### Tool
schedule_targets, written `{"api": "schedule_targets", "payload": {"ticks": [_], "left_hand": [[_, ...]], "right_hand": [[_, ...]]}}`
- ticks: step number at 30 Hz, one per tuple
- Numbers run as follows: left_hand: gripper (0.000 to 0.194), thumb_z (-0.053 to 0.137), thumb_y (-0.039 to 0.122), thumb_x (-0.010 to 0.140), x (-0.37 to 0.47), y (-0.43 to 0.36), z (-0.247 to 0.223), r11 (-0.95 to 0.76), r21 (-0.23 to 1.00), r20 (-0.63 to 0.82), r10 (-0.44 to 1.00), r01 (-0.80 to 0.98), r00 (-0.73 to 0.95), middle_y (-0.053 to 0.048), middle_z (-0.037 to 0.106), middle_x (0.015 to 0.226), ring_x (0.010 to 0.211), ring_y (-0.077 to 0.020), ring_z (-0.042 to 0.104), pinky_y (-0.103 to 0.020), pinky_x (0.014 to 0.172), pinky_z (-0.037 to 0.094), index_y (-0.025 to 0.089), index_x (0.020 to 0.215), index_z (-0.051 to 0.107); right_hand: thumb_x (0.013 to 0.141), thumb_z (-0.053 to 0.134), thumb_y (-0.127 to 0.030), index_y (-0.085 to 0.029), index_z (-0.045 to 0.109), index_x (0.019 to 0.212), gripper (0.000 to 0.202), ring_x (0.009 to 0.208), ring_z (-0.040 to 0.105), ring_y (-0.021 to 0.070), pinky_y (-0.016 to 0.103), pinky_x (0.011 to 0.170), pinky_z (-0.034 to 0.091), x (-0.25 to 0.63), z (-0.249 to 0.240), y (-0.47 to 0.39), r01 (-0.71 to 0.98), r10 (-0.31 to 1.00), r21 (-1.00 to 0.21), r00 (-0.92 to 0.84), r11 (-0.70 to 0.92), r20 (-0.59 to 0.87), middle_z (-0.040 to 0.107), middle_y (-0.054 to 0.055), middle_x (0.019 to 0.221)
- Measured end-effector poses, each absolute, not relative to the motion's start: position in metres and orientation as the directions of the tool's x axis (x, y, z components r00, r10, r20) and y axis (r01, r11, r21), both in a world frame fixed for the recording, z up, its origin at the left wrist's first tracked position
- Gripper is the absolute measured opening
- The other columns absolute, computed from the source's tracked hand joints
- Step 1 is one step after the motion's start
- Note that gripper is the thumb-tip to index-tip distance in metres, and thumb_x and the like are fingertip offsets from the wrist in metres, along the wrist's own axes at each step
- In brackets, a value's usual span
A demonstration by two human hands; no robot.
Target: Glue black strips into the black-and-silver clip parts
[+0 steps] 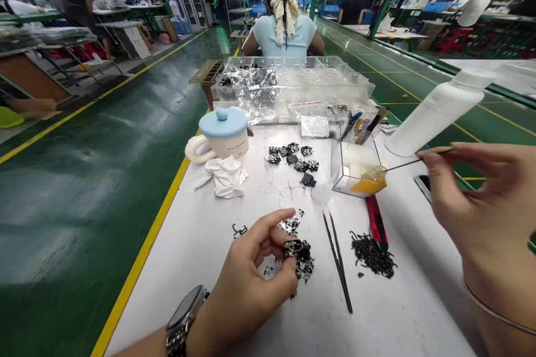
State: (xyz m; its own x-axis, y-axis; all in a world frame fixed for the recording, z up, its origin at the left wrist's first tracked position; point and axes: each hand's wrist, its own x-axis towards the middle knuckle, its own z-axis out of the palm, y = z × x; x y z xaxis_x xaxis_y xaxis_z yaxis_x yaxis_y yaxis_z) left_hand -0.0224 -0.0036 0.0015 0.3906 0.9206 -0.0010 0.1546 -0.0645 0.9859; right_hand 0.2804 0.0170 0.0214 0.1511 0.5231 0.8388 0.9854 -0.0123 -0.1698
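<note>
My left hand (259, 273) pinches a small black and silver part (296, 247) between thumb and fingers, above a pile of small metal pieces (305, 269). At the right, my right hand (481, 195) holds a thin dark stick (404, 165) between thumb and forefinger. The stick's far end reaches a small yellowish container at the clear box (360, 170). Dark tweezers (338, 262) lie on the table between my hands. To their right is a heap of short black strips (372, 255). Several black and silver parts (292, 159) lie farther back.
A blue-lidded mug (224, 136) and crumpled tissue (227, 176) stand at the left. A white bottle (438, 114) leans in view at the right, near a red cutter (377, 222). Clear trays (293, 86) line the back; a person sits beyond them.
</note>
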Motion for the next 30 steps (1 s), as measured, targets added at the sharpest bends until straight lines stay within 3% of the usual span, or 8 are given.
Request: {"api": "schedule_targets", "payload": {"ticks": [2, 4, 6, 8, 11, 19, 30], "left_hand": [[0.046, 0.059, 0.013, 0.078, -0.022, -0.002, 0.003, 0.077, 0.994, -0.101, 0.917, 0.076, 0.386, 0.002, 0.053, 0.084, 0.075, -0.0093, 0.057, -0.021, 0.073, 0.052, 0.03, 0.12, 0.054], [0.045, 0.062, 0.014, 0.077, -0.022, 0.0, 0.004, 0.213, 0.977, -0.195, 0.895, -0.002, 0.402, 0.002, 0.051, 0.084, 0.071, -0.0094, 0.057, -0.022, 0.067, 0.05, 0.028, 0.119, 0.055], [0.05, 0.066, 0.014, 0.074, -0.021, 0.001, 0.005, 0.338, 0.938, -0.267, 0.85, -0.08, 0.454, 0.002, 0.05, 0.084, 0.068, -0.0096, 0.058, -0.024, 0.065, 0.049, 0.027, 0.121, 0.053], [0.056, 0.068, 0.013, 0.072, -0.021, 0.002, 0.005, 0.45, 0.881, -0.321, 0.796, -0.147, 0.513, 0.002, 0.052, 0.083, 0.065, -0.0108, 0.06, -0.027, 0.064, 0.049, 0.026, 0.123, 0.051], [0.061, 0.07, 0.011, 0.069, -0.02, 0.003, 0.005, 0.567, 0.798, -0.378, 0.736, -0.205, 0.561, 0.003, 0.053, 0.08, 0.061, -0.0116, 0.06, -0.029, 0.063, 0.047, 0.023, 0.124, 0.049], [0.063, 0.077, 0.011, 0.063, -0.018, 0.004, 0.005, 0.633, 0.756, -0.448, 0.686, -0.166, 0.573, 0.005, 0.055, 0.073, 0.068, -0.0099, 0.055, -0.027, 0.067, 0.042, 0.022, 0.121, 0.053], [0.053, 0.073, 0.01, 0.067, -0.019, 0.006, 0.005, 0.653, 0.747, -0.463, 0.646, -0.125, 0.606, 0.003, 0.057, 0.075, 0.069, -0.0122, 0.057, -0.031, 0.072, 0.043, 0.021, 0.116, 0.058]], "right_hand": [[0.082, 0.057, -0.048, -0.02, 0.06, 0.107, 0.037, 0.099, 0.059, 0.032, 0.045, 0.079, 0.041, 0.27, 0.026, 0.015, 0.998, 0.615, -0.05, 0.055, -0.026, 0.787, 0.063, 0.012, 0.107], [0.083, 0.056, -0.05, -0.017, 0.055, 0.12, 0.05, 0.107, 0.052, 0.036, 0.048, 0.083, 0.037, 0.254, 0.028, 0.008, 1.0, 0.666, -0.018, -0.003, 0.025, 0.746, 0.056, 0.017, 0.119], [0.083, 0.058, -0.045, -0.017, 0.051, 0.123, 0.049, 0.1, 0.053, 0.0317, 0.045, 0.082, 0.035, 0.234, 0.027, -0.002, 0.979, 0.703, -0.076, -0.081, 0.19, 0.707, 0.057, 0.015, 0.11], [0.084, 0.058, -0.041, -0.02, 0.049, 0.122, 0.044, 0.098, 0.052, 0.0275, 0.042, 0.081, 0.034, 0.213, 0.024, -0.014, 0.881, 0.774, -0.183, -0.265, 0.437, 0.575, 0.056, 0.011, 0.106], [0.083, 0.061, -0.038, -0.022, 0.047, 0.122, 0.045, 0.101, 0.045, 0.0254, 0.039, 0.084, 0.032, 0.189, 0.016, -0.028, 0.754, 0.795, -0.302, -0.455, 0.584, 0.4, 0.05, 0.009, 0.11], [0.086, 0.057, -0.028, -0.022, 0.054, 0.108, 0.023, 0.09, 0.044, 0.0189, 0.035, 0.078, 0.031, 0.176, 0.002, -0.03, 0.664, 0.787, -0.431, -0.446, 0.611, 0.427, 0.051, 0.005, 0.101], [0.085, 0.058, -0.025, -0.022, 0.054, 0.105, 0.02, 0.091, 0.044, 0.0181, 0.036, 0.078, 0.031, 0.177, 0.002, -0.031, 0.636, 0.801, -0.487, -0.464, 0.598, 0.378, 0.052, 0.003, 0.1]]}}
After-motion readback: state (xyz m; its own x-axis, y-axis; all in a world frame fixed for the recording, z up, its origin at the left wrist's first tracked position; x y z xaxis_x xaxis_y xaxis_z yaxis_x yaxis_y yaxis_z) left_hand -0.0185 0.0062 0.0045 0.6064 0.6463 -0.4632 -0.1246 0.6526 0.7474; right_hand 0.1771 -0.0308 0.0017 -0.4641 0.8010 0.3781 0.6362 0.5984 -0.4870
